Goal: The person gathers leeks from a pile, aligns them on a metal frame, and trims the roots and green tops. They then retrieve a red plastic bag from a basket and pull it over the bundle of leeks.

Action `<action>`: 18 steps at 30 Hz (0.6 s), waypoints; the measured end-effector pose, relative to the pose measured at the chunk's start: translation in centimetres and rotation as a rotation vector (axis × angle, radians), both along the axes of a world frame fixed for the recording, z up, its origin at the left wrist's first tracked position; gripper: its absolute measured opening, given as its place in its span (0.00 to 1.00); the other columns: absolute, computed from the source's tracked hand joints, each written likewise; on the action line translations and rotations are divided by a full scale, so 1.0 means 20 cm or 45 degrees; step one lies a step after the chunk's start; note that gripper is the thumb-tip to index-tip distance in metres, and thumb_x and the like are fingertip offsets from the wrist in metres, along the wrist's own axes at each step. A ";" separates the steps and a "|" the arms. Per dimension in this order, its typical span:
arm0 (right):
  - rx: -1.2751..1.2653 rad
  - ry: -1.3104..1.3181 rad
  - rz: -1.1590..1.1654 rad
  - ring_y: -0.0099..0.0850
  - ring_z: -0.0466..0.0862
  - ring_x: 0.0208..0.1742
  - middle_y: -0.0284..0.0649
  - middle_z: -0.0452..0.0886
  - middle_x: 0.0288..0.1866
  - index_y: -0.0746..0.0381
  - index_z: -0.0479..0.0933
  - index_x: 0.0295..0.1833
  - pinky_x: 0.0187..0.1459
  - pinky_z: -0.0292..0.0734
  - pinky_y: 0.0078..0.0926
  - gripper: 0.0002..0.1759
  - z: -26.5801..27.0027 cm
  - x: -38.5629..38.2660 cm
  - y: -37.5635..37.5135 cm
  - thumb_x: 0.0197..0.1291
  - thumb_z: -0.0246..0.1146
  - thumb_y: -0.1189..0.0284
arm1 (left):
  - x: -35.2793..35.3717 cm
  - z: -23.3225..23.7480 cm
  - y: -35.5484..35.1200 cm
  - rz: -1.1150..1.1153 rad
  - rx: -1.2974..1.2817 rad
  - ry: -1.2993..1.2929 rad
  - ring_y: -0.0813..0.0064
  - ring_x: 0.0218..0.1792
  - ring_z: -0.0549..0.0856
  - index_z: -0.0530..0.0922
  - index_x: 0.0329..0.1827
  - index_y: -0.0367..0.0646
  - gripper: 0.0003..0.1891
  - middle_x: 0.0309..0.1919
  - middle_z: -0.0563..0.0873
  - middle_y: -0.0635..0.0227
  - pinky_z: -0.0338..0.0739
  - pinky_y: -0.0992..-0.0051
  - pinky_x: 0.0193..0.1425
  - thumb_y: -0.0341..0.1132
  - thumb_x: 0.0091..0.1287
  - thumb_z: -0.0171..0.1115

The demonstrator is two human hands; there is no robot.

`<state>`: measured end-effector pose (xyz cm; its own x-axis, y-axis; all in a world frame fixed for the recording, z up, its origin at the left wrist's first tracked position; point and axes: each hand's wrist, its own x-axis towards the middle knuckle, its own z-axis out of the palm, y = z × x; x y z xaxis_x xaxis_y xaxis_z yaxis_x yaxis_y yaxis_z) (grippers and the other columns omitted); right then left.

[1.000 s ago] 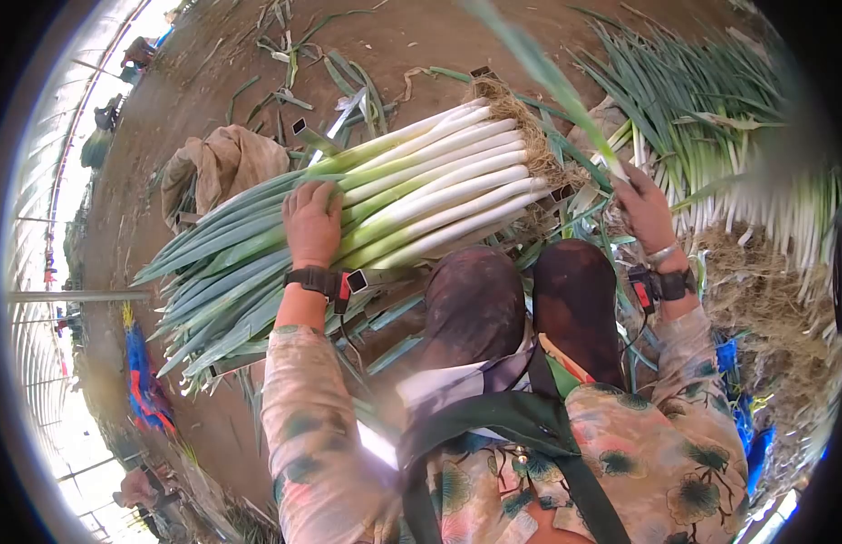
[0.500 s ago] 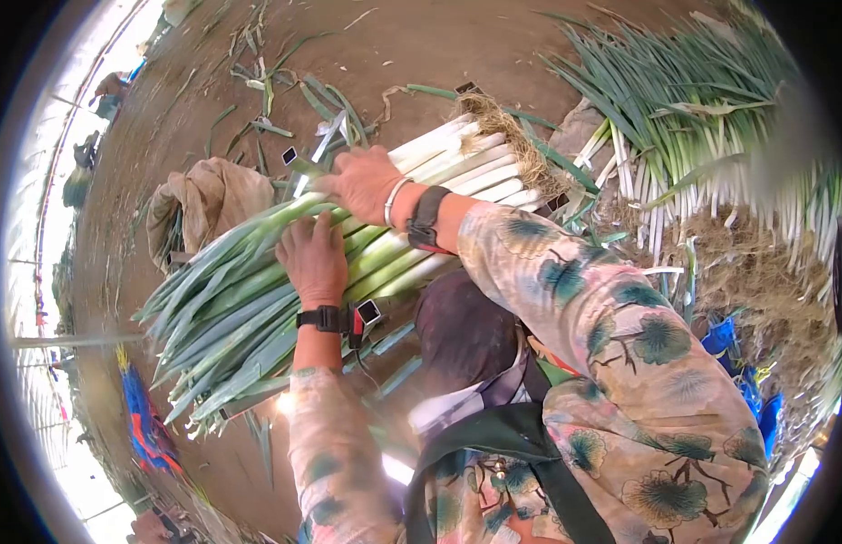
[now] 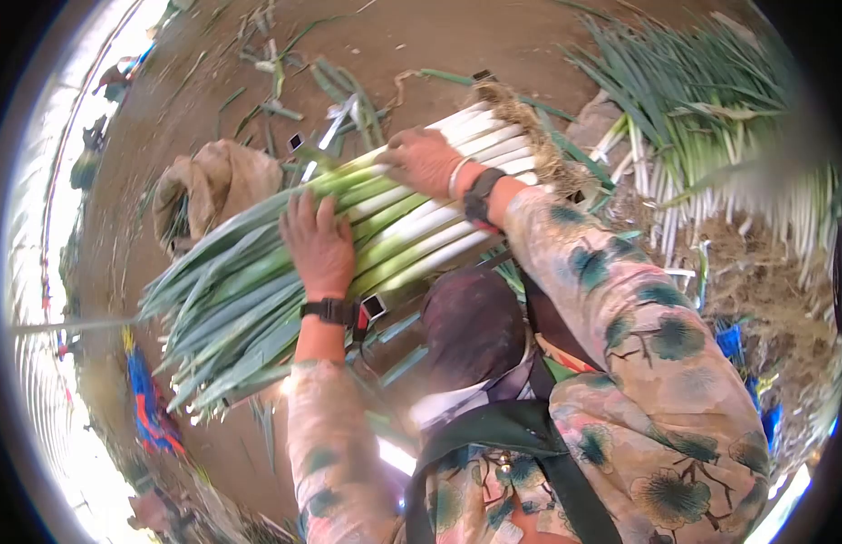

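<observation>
A thick bundle of long green onions (image 3: 385, 238) lies slantwise in front of me, roots at the upper right and leaves at the lower left. My left hand (image 3: 319, 247) rests on the green part with its fingers spread. Farther up, my right hand (image 3: 423, 163) curls its fingers over the far edge of the bundle, on the pale stalks; its fingertips are partly hidden. The white stalks lie side by side, and their brown roots (image 3: 541, 136) are lined up at the end.
A large pile of green onions (image 3: 684, 136) lies at the right. A crumpled tan sack (image 3: 223, 186) sits beyond the leaves. Loose leaves (image 3: 335, 91) are scattered on the dirt floor (image 3: 475, 45). Blue-and-red ties (image 3: 149, 399) lie at the lower left.
My right hand has slid along the bundle toward the roots. My left hand has flattened, its fingers more spread. More of the stalks between the hands shows.
</observation>
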<state>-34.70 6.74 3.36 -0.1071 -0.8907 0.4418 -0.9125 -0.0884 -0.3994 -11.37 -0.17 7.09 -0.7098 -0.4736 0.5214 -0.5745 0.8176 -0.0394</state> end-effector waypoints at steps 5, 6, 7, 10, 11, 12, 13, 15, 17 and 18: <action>0.575 0.123 -0.274 0.45 0.54 0.79 0.44 0.57 0.79 0.53 0.58 0.76 0.75 0.44 0.57 0.38 0.06 -0.11 0.16 0.68 0.45 0.43 | 0.00 -0.04 -0.06 0.096 0.071 -0.205 0.58 0.73 0.64 0.68 0.70 0.51 0.27 0.70 0.69 0.62 0.54 0.50 0.74 0.42 0.67 0.56; 0.608 0.132 -0.265 0.45 0.54 0.79 0.44 0.56 0.79 0.53 0.58 0.76 0.75 0.43 0.57 0.38 0.07 -0.13 0.20 0.68 0.45 0.43 | 0.00 -0.04 -0.06 0.109 0.090 -0.231 0.59 0.73 0.65 0.68 0.71 0.51 0.27 0.71 0.69 0.62 0.54 0.51 0.74 0.43 0.67 0.55; 0.643 0.142 -0.264 0.45 0.54 0.79 0.43 0.56 0.79 0.53 0.59 0.76 0.75 0.41 0.58 0.38 0.08 -0.14 0.24 0.67 0.45 0.43 | -0.01 -0.04 -0.05 0.113 0.111 -0.255 0.60 0.72 0.65 0.67 0.71 0.52 0.27 0.71 0.68 0.62 0.54 0.51 0.74 0.43 0.68 0.54; 0.733 0.073 -0.265 0.44 0.54 0.79 0.44 0.56 0.79 0.53 0.60 0.75 0.75 0.41 0.59 0.38 0.10 -0.13 0.24 0.67 0.46 0.43 | 0.02 0.04 -0.03 0.190 0.208 -0.359 0.60 0.72 0.66 0.69 0.70 0.51 0.27 0.71 0.69 0.63 0.55 0.52 0.73 0.44 0.68 0.54; 0.730 0.116 -0.248 0.44 0.56 0.79 0.42 0.59 0.78 0.53 0.62 0.75 0.75 0.42 0.60 0.38 0.07 -0.13 0.26 0.67 0.46 0.42 | -0.01 0.05 0.00 0.171 0.271 -0.422 0.60 0.72 0.66 0.69 0.70 0.52 0.27 0.71 0.69 0.63 0.55 0.52 0.73 0.45 0.68 0.54; 0.698 0.183 -0.242 0.43 0.57 0.78 0.40 0.61 0.77 0.52 0.63 0.74 0.75 0.45 0.61 0.38 0.07 -0.13 0.28 0.66 0.46 0.42 | -0.01 0.02 0.00 0.190 0.238 -0.426 0.60 0.72 0.66 0.69 0.70 0.52 0.27 0.71 0.70 0.63 0.56 0.51 0.72 0.45 0.68 0.54; 0.688 0.193 -0.247 0.43 0.58 0.78 0.38 0.61 0.78 0.52 0.64 0.74 0.74 0.46 0.61 0.37 0.07 -0.13 0.29 0.66 0.46 0.41 | 0.01 -0.01 0.00 0.199 0.206 -0.422 0.60 0.71 0.66 0.69 0.70 0.52 0.27 0.71 0.70 0.63 0.56 0.50 0.72 0.45 0.68 0.54; 0.584 0.091 -0.233 0.43 0.58 0.78 0.40 0.62 0.77 0.52 0.67 0.72 0.75 0.45 0.59 0.36 0.01 -0.16 0.29 0.65 0.47 0.42 | -0.02 -0.02 -0.02 0.207 0.257 -0.471 0.60 0.71 0.66 0.68 0.71 0.51 0.27 0.71 0.70 0.63 0.56 0.50 0.71 0.46 0.70 0.53; 0.708 0.051 -0.211 0.44 0.58 0.78 0.41 0.63 0.76 0.51 0.69 0.71 0.75 0.44 0.58 0.36 0.07 -0.18 0.27 0.64 0.49 0.43 | -0.05 0.00 -0.01 0.245 0.251 -0.520 0.61 0.72 0.65 0.67 0.72 0.51 0.27 0.72 0.68 0.64 0.55 0.50 0.72 0.46 0.71 0.51; 0.712 0.017 -0.200 0.44 0.60 0.77 0.42 0.65 0.75 0.51 0.70 0.70 0.75 0.45 0.56 0.35 0.10 -0.18 0.28 0.64 0.49 0.43 | -0.04 0.01 0.00 0.237 0.244 -0.507 0.61 0.73 0.64 0.66 0.73 0.51 0.27 0.72 0.68 0.64 0.54 0.51 0.73 0.46 0.72 0.50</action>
